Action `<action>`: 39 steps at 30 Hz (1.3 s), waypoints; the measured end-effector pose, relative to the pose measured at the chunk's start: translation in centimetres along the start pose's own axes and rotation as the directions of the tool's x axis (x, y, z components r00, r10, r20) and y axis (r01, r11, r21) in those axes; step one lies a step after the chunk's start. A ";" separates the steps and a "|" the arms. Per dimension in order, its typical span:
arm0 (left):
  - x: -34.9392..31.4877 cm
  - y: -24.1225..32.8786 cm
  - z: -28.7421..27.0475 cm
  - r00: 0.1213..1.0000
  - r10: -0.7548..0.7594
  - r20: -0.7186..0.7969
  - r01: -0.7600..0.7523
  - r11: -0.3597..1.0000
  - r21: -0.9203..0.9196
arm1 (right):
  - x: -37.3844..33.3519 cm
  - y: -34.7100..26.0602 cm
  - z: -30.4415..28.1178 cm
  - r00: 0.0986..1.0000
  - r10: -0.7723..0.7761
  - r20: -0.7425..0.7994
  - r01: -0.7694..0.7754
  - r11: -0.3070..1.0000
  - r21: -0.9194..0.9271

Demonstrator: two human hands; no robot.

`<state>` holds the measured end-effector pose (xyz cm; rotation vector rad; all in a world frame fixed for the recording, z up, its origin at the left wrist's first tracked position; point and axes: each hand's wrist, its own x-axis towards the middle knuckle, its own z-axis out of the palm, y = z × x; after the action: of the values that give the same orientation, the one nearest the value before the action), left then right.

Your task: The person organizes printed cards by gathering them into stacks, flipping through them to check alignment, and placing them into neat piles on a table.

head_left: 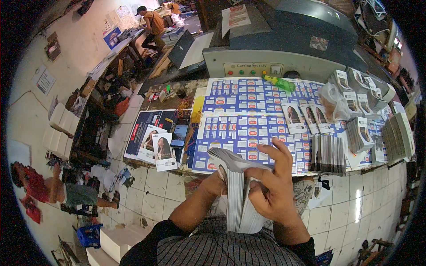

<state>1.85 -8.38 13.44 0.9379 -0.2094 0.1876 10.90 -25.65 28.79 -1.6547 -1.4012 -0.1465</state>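
A thick stack of leaflets (235, 199) stands on edge in front of my body, its white page edges toward me and its top bent over. My left hand (212, 186) is closed around the stack's left side, with some fingers hidden behind it. On the other side, my right hand (276, 190) has its fingers apart, some raised and others touching the leaflets' right edge. The stack is slightly parted there. Beyond my hands, printed sheets (228, 123) with blue and white label patterns cover the table. More leaflets (294, 119) showing a portrait lie on them.
Several leaflet bundles (358, 135) and an upright dark-edged stack (329, 154) occupy the table's right side. A green bottle (279, 83) lies near a large machine (284, 35). A phone (179, 135) sits by loose leaflets (164, 151). Two other people (153, 22) are at left, one in red (37, 184).
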 end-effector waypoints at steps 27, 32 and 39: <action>-0.9 -1.0 -0.9 0.982 -0.173 -0.081 0.154 0.969 -0.193 | -0.2 0.6 0.4 0.997 0.070 -0.020 -0.065 0.983 0.174; -0.6 -1.6 -1.6 0.989 -0.146 -0.035 0.133 0.961 -0.242 | -0.3 0.8 0.4 0.998 0.067 -0.008 -0.065 0.982 0.178; -0.9 -1.4 -1.3 0.982 -0.168 -0.085 0.159 0.982 -0.104 | -0.1 0.3 0.5 0.995 0.095 0.014 -0.096 0.969 0.229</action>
<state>1.49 -8.18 11.31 0.8431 -0.0538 0.0689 10.89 -25.38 28.24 -1.5260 -1.2854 0.0710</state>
